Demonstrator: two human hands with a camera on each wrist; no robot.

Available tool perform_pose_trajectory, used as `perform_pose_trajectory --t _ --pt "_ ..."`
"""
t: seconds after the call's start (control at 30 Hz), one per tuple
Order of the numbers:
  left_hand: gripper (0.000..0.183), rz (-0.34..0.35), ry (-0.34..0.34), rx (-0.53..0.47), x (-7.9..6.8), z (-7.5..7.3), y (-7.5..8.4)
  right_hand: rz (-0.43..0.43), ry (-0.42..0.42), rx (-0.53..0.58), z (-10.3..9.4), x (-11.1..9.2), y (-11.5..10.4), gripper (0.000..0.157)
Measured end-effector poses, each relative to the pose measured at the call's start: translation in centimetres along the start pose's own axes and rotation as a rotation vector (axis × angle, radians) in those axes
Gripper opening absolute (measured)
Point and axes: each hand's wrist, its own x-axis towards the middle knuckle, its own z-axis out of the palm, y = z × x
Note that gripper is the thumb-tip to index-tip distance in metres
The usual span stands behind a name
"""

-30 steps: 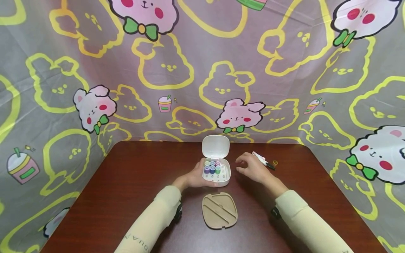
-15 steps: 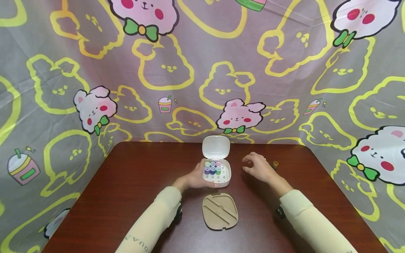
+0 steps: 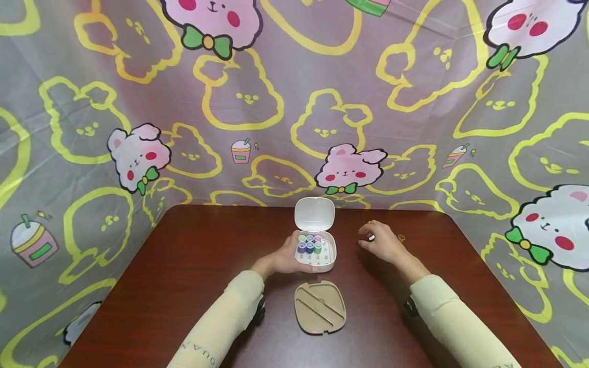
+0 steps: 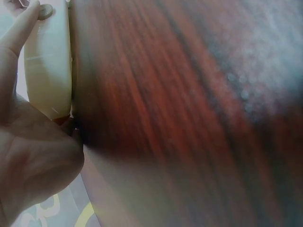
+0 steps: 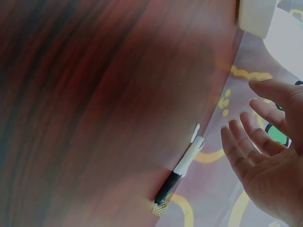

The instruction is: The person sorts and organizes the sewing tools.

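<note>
Okay, we grip the white box [image 3: 324, 267] with the left hand [image 3: 282, 257]; right hand [image 3: 382, 243] empty, fingers apart. If we tilt the box, spools [image 3: 310, 248] may spill.

The head camera looks forward and down from over the person's arms, rather far, and takes in the left hand [image 3: 286, 258], the right hand [image 3: 382, 243], the table [image 3: 207, 271] and the patterned cloth [image 3: 276, 117] behind. Each wrist camera looks very closely along its own hand, with the table strongly tilted. The left wrist view shares with the head view the side of the white box [image 3: 331, 260]; the right wrist view, the gold ring [image 5: 160, 208].
</note>
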Motion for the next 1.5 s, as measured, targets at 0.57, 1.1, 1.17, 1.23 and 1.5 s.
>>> perform_pose_trajectory --t 0.57,1.1,1.17,1.23,1.5 --pt "0.114 0.018 0.011 0.023 0.3 0.2 -0.6 0.053 -0.015 -0.012 -0.6 -0.4 1.2 0.022" --pt "0.113 0.008 0.0 0.004 -0.1 -0.2 0.3 0.072 0.006 -0.035 -0.9 -0.6 2.3 0.021" --pt "0.113 0.009 0.003 0.017 0.1 0.0 0.0 0.091 0.0 -0.035 -1.1 -0.6 2.4 0.022" --pt "0.113 0.006 0.006 0.032 0.2 0.1 -0.2 0.102 -0.01 -0.038 -1.2 -0.6 2.5 0.023" --pt "0.113 0.009 0.011 0.016 0.0 -0.1 0.0 0.151 -0.019 -0.066 -1.3 -0.9 3.2 0.027"
